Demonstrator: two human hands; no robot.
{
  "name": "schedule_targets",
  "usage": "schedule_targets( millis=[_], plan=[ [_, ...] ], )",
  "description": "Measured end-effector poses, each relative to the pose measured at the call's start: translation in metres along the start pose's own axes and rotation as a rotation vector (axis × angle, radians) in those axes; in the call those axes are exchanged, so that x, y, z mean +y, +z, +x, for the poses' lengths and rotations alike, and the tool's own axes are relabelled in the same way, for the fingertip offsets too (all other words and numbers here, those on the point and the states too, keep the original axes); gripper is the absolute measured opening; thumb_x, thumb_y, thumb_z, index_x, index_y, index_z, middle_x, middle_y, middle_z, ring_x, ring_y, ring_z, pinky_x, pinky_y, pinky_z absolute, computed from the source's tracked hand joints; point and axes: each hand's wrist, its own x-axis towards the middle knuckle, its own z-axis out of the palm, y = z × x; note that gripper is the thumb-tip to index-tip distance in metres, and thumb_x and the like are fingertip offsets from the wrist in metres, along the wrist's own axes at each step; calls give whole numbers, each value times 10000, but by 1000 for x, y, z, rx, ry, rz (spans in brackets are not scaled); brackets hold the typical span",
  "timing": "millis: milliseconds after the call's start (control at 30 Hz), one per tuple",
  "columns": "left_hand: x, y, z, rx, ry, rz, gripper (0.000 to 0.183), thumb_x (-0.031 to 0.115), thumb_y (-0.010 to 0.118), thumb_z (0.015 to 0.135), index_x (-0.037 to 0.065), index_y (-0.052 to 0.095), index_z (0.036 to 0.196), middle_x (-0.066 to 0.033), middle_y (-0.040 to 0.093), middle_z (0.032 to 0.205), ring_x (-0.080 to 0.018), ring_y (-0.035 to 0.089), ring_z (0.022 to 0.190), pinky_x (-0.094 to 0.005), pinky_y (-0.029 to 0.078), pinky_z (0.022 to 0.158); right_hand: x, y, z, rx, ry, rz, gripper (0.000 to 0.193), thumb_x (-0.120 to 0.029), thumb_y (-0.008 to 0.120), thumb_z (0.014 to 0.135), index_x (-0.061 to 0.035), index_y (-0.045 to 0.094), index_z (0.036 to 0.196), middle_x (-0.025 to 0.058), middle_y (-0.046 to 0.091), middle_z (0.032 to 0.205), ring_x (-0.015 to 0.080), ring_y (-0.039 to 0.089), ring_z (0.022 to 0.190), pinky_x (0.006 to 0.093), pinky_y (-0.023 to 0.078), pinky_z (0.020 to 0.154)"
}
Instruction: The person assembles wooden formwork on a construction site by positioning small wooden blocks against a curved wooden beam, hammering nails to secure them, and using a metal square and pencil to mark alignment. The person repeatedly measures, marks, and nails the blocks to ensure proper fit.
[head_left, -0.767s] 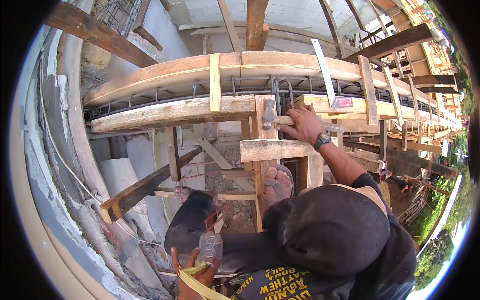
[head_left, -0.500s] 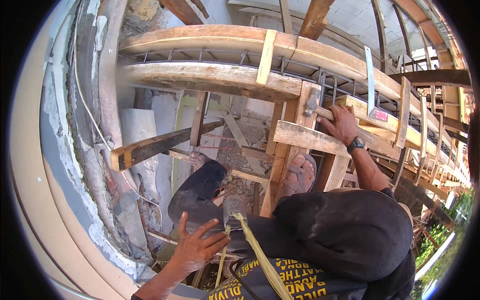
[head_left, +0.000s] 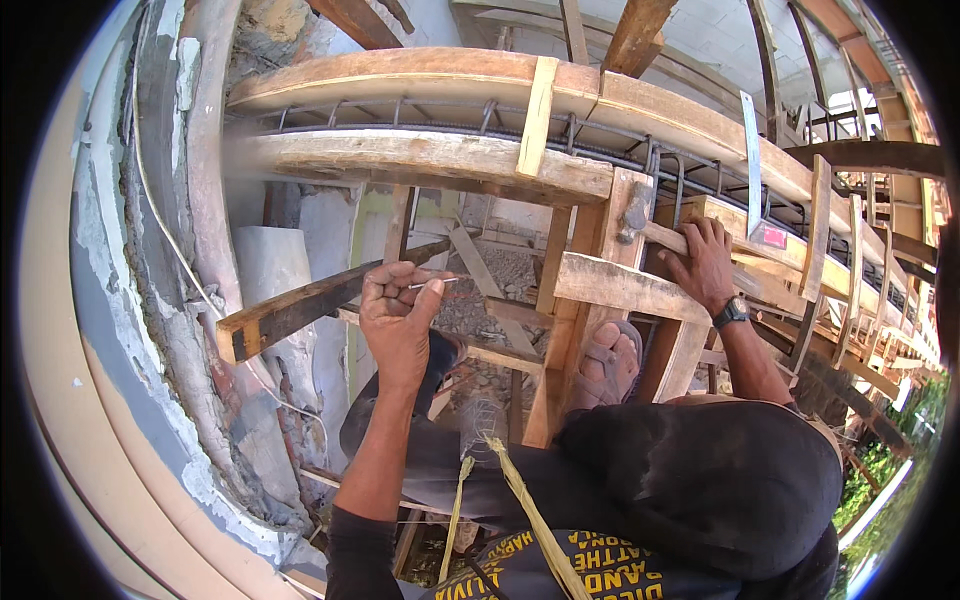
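My left hand [head_left: 398, 315] is raised over the gap in the timber frame, thumb and fingers pinching a thin, pale metal nail [head_left: 432, 284]. Further right, my right hand [head_left: 703, 262] is closed round the wooden handle of a hammer [head_left: 634, 215], and it rests against the formwork. The hammer's head lies by the top of an upright board [head_left: 616, 240]. Below my left hand, a clear plastic container [head_left: 482, 420] hangs at my lap from yellowish straps [head_left: 540, 520]; its contents are hard to make out.
Long formwork planks [head_left: 420, 155] flank a steel rebar cage [head_left: 400, 115]. A metal square [head_left: 751, 170] stands on the right-hand formwork. My sandalled foot [head_left: 608, 365] is on the framing, with rubble [head_left: 475, 300] far below. A broken wall [head_left: 170, 300] edges the left, and a timber [head_left: 290, 310] juts out.
My left hand has risen from beside the plastic container to above the gap, and a nail now shows in its fingers. My right hand stays at the hammer handle.
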Motion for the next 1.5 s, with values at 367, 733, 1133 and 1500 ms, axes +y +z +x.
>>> schedule_targets(
  millis=[367, 733, 1133, 1500],
  plan=[
    [-49, 110, 132, -152, 76, 68, 461, 111, 629, 1000, -68, 501, 1406, -156, 714, 1156, -128, 643, 1033, -256, 500, 910, 4, 3, 2, -109, 134, -30, 441, -236, 766, 691, -103, 645, 1094, 86, 618, 1128, 338, 495, 1223, 522, 357, 1041],
    [-83, 155, 199, -102, 121, 121, 300, 208, 721, 967, -17, 715, 1164, -74, 740, 1042, -87, 653, 896, -239, 516, 807, 3, 4, 7, -74, 161, 11, 381, -198, 770, 650, -126, 654, 1006, 38, 634, 1067, 300, 512, 1183, 502, 352, 1028],
    [-79, 196, 230, -178, 245, 209, 263, 210, 688, 992, -11, 720, 1130, -77, 746, 1019, -120, 661, 953, -275, 514, 867, 4, 4, 11, -81, 167, 38, 386, -169, 760, 620, -114, 638, 982, 43, 634, 1049, 315, 514, 1173, 507, 337, 1032],
    [-78, 210, 258, -248, 301, 246, 299, 247, 659, 1009, -3, 712, 1165, -73, 751, 1029, -100, 671, 904, -258, 546, 766, 7, 10, 7, -94, 192, 40, 435, -178, 775, 634, -121, 645, 1045, 63, 591, 1222, 349, 471, 1223, 531, 349, 1048]
  ],
)
